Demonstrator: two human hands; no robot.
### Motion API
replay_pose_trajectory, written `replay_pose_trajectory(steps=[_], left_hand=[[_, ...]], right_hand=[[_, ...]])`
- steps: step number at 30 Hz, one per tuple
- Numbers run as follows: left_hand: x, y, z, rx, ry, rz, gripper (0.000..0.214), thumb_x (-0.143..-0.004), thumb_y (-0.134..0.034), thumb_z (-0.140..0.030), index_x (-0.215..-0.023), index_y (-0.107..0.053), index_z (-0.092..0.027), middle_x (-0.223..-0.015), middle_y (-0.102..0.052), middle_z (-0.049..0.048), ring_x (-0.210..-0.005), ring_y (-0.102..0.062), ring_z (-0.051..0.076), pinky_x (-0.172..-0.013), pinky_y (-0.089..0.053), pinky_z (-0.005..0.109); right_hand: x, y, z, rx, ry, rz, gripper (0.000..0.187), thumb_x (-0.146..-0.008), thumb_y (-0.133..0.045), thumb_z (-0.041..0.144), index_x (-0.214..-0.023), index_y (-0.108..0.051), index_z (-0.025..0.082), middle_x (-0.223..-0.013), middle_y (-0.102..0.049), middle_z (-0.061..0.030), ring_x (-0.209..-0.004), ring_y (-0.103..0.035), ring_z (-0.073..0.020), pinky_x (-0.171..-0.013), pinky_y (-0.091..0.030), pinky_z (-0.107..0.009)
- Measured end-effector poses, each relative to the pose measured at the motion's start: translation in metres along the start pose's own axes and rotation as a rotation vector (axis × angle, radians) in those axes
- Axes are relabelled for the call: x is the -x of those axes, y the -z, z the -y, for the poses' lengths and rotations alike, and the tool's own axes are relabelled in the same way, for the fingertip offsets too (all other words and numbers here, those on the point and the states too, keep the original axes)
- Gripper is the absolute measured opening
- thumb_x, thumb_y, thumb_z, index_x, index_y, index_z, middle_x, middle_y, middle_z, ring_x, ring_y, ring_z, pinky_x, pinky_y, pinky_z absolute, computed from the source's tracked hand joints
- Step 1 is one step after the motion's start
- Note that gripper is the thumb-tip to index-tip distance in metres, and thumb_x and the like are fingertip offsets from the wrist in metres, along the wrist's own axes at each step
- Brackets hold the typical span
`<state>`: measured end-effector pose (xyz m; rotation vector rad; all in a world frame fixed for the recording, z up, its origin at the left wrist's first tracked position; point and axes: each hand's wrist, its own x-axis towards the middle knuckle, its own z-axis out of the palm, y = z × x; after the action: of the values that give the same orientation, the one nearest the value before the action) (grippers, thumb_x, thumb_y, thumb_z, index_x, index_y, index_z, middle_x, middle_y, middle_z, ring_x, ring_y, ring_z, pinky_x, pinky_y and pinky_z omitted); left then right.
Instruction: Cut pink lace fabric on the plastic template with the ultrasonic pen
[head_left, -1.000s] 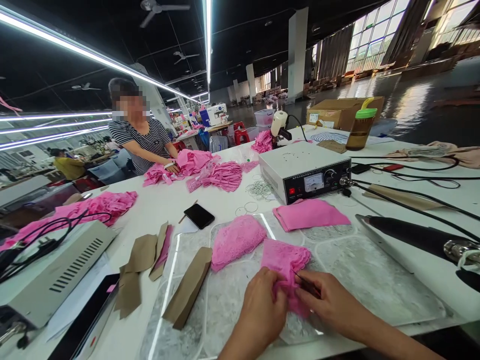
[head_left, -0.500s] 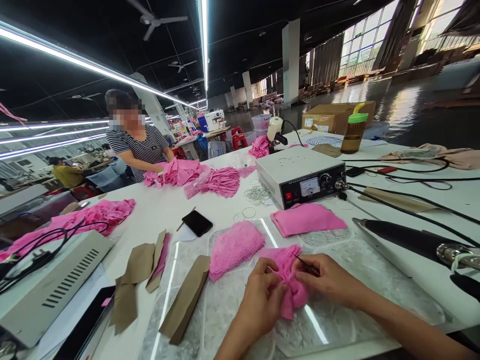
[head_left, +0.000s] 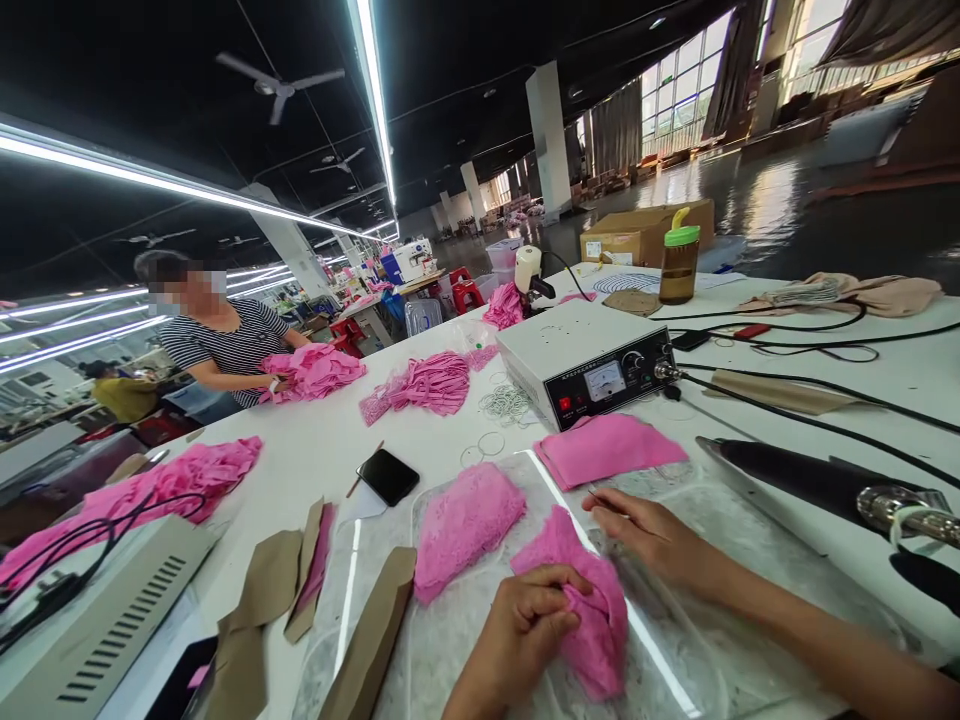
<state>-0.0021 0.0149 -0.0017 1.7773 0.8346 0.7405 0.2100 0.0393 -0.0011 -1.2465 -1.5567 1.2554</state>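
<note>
My left hand [head_left: 525, 625] is closed on a bunched piece of pink lace [head_left: 592, 630] over the clear plastic sheet [head_left: 675, 620] at the table's near edge. More of that lace lies flat just beyond it. My right hand [head_left: 645, 535] rests on the sheet to the right, apart from the lace, pinching a thin dark needle-like tool [head_left: 600, 497]. A stack of pink lace pieces [head_left: 465, 515] lies to the left. A folded pink cloth [head_left: 600, 448] lies past my right hand.
A white control box [head_left: 589, 360] with a meter stands behind the cloth. A black handheld tool [head_left: 810, 478] with cables lies right. A black phone [head_left: 388, 476], brown paper patterns [head_left: 277, 570] and a grey box [head_left: 97, 620] are left. A person in a striped shirt [head_left: 225, 345] handles pink fabric.
My right hand has let go of the lace and moved up and to the right with the thin tool. My left hand keeps the bunched lace. The view has tilted.
</note>
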Motion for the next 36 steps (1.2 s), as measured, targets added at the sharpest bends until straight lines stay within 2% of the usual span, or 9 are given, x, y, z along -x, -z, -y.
replay_pose_trajectory(steps=[1,3,5,7,11,16,21,29,36], left_hand=[[0.000,0.000,0.000,-0.005,0.004,-0.004,0.050,-0.088,-0.052,-0.052,-0.054,-0.050,-0.015,-0.091,-0.066,0.0092,-0.085,-0.062,0.018,-0.080,-0.043,0.027],[0.001,0.001,0.001,-0.004,0.012,-0.005,0.050,-0.088,-0.052,-0.051,-0.053,-0.048,-0.015,-0.092,-0.066,0.0093,-0.085,-0.061,0.018,-0.081,-0.043,0.027],[0.000,0.000,0.001,0.001,0.015,-0.001,0.049,-0.089,-0.052,-0.049,-0.053,-0.049,-0.015,-0.092,-0.066,0.0090,-0.085,-0.061,0.018,-0.081,-0.043,0.027],[0.000,0.000,0.001,0.007,0.011,0.004,0.047,-0.089,-0.052,-0.046,-0.054,-0.051,-0.015,-0.092,-0.066,0.0088,-0.085,-0.062,0.018,-0.080,-0.044,0.027],[-0.001,-0.001,-0.002,0.012,0.013,0.015,0.045,-0.090,-0.051,-0.046,-0.058,-0.058,-0.015,-0.093,-0.067,0.0090,-0.085,-0.062,0.018,-0.080,-0.045,0.028],[-0.001,-0.001,-0.003,0.010,0.022,0.025,0.045,-0.090,-0.051,-0.048,-0.065,-0.067,-0.015,-0.094,-0.067,0.0093,-0.087,-0.062,0.019,-0.082,-0.045,0.027],[0.000,-0.001,0.000,0.028,0.015,0.035,0.041,-0.090,-0.051,-0.046,-0.074,-0.073,-0.015,-0.097,-0.068,0.0094,-0.087,-0.062,0.018,-0.082,-0.045,0.027],[0.000,-0.002,-0.001,0.016,0.023,0.028,0.041,-0.090,-0.052,-0.047,-0.073,-0.073,-0.016,-0.096,-0.068,0.0096,-0.088,-0.063,0.019,-0.082,-0.047,0.028],[-0.001,-0.001,-0.007,-0.024,-0.010,0.061,0.036,-0.093,-0.049,-0.038,-0.078,-0.075,-0.018,-0.097,-0.068,0.0072,-0.082,-0.061,0.016,-0.082,-0.046,0.026]], right_hand=[[0.006,0.004,0.002,-0.010,-0.015,0.029,0.042,-0.085,-0.040,0.056,-0.088,-0.057,0.018,-0.065,-0.042,0.0023,-0.059,-0.038,-0.0136,-0.057,-0.031,-0.027],[0.018,0.007,0.007,-0.050,-0.073,0.217,0.049,-0.087,-0.034,0.060,-0.083,-0.059,0.018,-0.057,-0.036,0.0038,-0.052,-0.032,-0.0122,-0.051,-0.026,-0.026],[0.029,0.003,0.010,-0.052,-0.110,0.420,0.049,-0.087,-0.038,0.059,-0.067,-0.054,0.017,-0.052,-0.035,0.0039,-0.049,-0.029,-0.0105,-0.048,-0.022,-0.025],[0.034,-0.006,0.010,-0.017,-0.111,0.497,0.048,-0.087,-0.044,0.053,-0.055,-0.044,0.017,-0.049,-0.037,0.0032,-0.047,-0.029,-0.0090,-0.047,-0.020,-0.025],[0.032,-0.019,0.004,-0.032,-0.172,0.457,0.045,-0.086,-0.044,0.049,-0.059,-0.054,0.015,-0.045,-0.037,0.0033,-0.043,-0.028,-0.0082,-0.044,-0.018,-0.023],[0.027,-0.019,0.001,-0.081,-0.219,0.452,0.042,-0.084,-0.047,0.048,-0.065,-0.063,0.014,-0.043,-0.037,0.0034,-0.041,-0.027,-0.0083,-0.043,-0.018,-0.022],[0.028,-0.021,0.000,-0.077,-0.235,0.433,0.041,-0.084,-0.046,0.047,-0.065,-0.062,0.014,-0.043,-0.037,0.0040,-0.040,-0.025,-0.0082,-0.042,-0.016,-0.023],[0.027,-0.020,0.007,-0.072,-0.254,0.441,0.040,-0.083,-0.048,0.046,-0.059,-0.058,0.015,-0.042,-0.036,0.0046,-0.039,-0.025,-0.0075,-0.042,-0.016,-0.023],[0.026,-0.020,0.003,-0.066,-0.236,0.424,0.039,-0.083,-0.048,0.045,-0.060,-0.059,0.015,-0.042,-0.037,0.0040,-0.040,-0.027,-0.0080,-0.043,-0.018,-0.023]])
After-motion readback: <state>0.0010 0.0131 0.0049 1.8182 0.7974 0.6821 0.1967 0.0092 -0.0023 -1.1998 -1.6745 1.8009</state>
